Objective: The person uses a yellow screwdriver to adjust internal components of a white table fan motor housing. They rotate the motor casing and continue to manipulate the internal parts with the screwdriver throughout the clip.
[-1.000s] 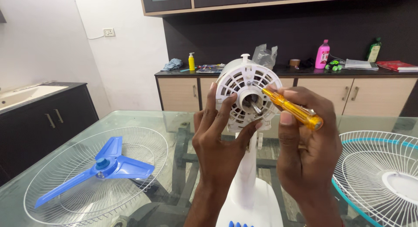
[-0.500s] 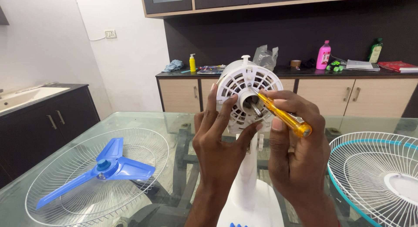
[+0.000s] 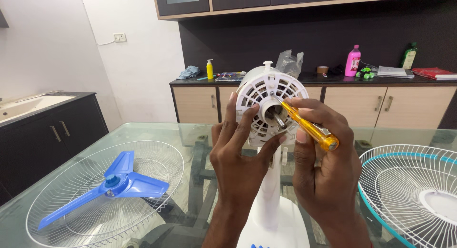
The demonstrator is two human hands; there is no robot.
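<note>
Now: right hand (image 3: pixel 323 176), grip clamped on screwdriver (image 3: pixel 309 129), tip at the motor (image 3: pixel 271 107) face. Left hand (image 3: pixel 240 157) fingers spread against motor, which stands upright on the glass worktop (image 3: pixel 190 133). Blade (image 3: pixel 112 183) lies in grille (image 3: pixel 62 205), left.

Back counter: pink bottle (image 3: pixel 352 60), yellow bottle (image 3: pixel 209 69), dark green bottle (image 3: pixel 408 56), possibly crumpled clear bag (image 3: pixel 290 62).
</note>
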